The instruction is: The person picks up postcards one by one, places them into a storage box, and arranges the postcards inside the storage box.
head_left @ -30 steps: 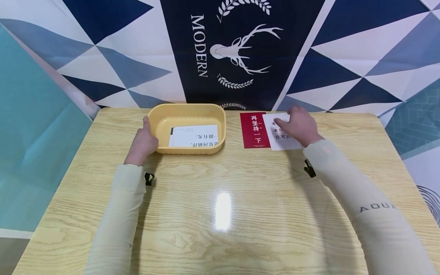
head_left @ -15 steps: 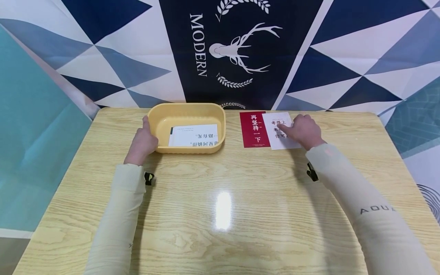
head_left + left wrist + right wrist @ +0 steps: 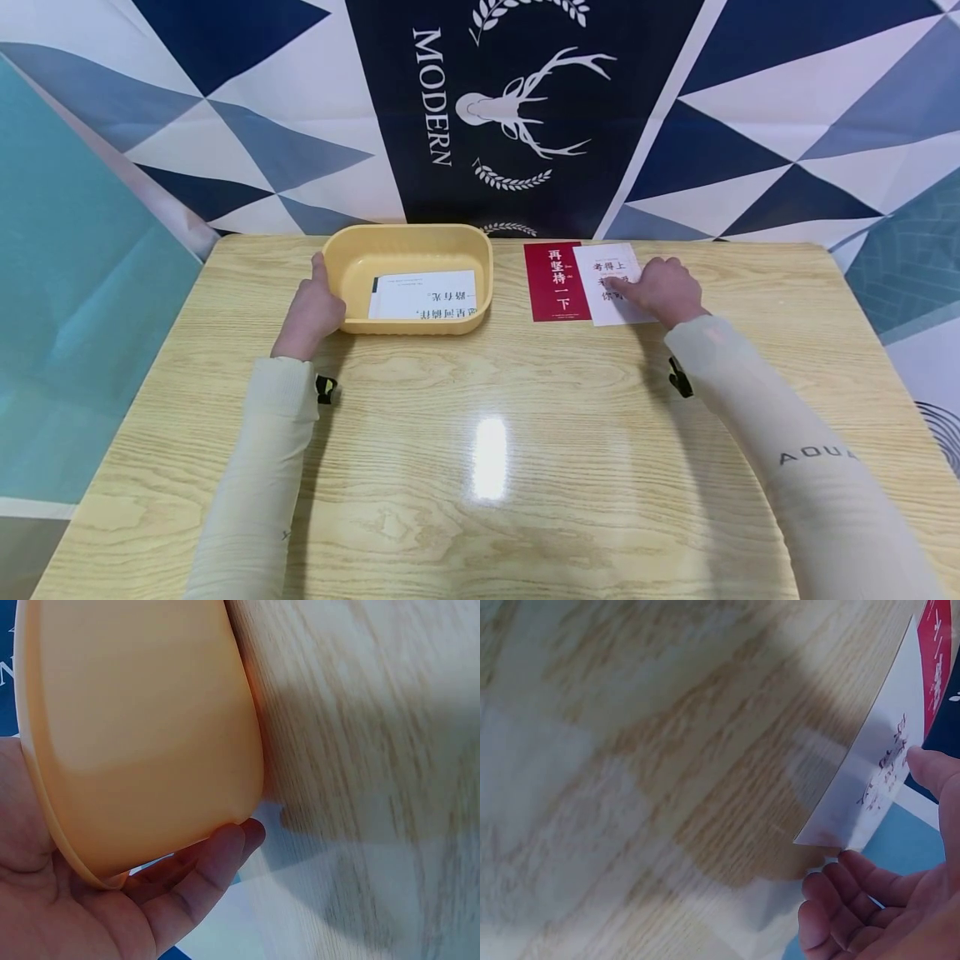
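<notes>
Light: bright, even, from overhead | Glare: we see a white hotspot on the wooden table [image 3: 486,458] at 6 o'clock | Shadows: soft, short, beneath both forearms | Head view: sharp centre, wide-angle bending toward edges | Wrist views: soft, close-up blur; yellow tub [image 3: 142,735] and white card [image 3: 877,772] out of focus, shaded tabletop

A light wooden bench with a pale, wavy grain [image 3: 480,517] fills the lower part of the head view, its glossy top throwing back a bright white patch of overhead light [image 3: 487,458] well short of the fingers. Beyond the fingers, a fabric backdrop of navy, grey-blue and white triangles [image 3: 750,125] hangs behind the far edge. Its dark navy centre panel [image 3: 517,117] bears a white stag's head, laurel sprigs and the word "MODERN". A plain teal sheet [image 3: 67,292] stands at the far left.
</notes>
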A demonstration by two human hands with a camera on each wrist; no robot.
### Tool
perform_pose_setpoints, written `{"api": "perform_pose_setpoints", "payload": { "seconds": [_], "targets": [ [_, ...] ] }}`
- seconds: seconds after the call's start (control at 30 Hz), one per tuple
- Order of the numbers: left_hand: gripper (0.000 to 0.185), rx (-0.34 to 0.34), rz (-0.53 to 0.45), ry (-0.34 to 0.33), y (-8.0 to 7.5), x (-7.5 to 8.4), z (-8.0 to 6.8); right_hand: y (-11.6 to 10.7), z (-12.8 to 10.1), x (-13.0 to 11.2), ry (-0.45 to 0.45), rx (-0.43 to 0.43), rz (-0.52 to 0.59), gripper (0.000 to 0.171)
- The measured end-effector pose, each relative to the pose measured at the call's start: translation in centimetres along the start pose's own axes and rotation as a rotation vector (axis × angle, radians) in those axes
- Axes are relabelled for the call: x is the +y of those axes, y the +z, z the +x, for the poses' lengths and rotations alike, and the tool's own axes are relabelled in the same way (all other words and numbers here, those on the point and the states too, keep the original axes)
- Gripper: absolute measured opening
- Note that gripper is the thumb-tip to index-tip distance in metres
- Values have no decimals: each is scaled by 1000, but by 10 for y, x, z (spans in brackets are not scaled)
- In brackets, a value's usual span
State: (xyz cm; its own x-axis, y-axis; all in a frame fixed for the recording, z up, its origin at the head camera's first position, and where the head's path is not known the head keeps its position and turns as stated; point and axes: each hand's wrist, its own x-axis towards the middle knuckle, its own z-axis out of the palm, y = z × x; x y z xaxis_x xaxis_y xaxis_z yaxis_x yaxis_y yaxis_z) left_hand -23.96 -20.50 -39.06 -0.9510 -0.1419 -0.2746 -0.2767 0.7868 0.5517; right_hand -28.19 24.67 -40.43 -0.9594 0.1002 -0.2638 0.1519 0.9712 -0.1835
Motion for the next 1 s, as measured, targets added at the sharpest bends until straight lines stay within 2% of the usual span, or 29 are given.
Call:
{"api": "perform_pose_setpoints", "payload": {
  "seconds": [0.33, 0.57, 0.77, 1.0],
  "targets": [
    [82, -3, -10, -16, 0, 0, 0, 2, 2, -1, 5, 5, 4, 80],
    [83, -7, -17, -23, -1, 2, 0, 2, 4, -3, 4, -2, 12, 75],
    [83, -1, -14, -10, -1, 2, -1, -1, 5, -4, 37, -33, 35, 72],
    [83, -12, -9, -36, -1, 2, 0, -1, 6, -4, 69, -54, 79, 67]
  ]
}}
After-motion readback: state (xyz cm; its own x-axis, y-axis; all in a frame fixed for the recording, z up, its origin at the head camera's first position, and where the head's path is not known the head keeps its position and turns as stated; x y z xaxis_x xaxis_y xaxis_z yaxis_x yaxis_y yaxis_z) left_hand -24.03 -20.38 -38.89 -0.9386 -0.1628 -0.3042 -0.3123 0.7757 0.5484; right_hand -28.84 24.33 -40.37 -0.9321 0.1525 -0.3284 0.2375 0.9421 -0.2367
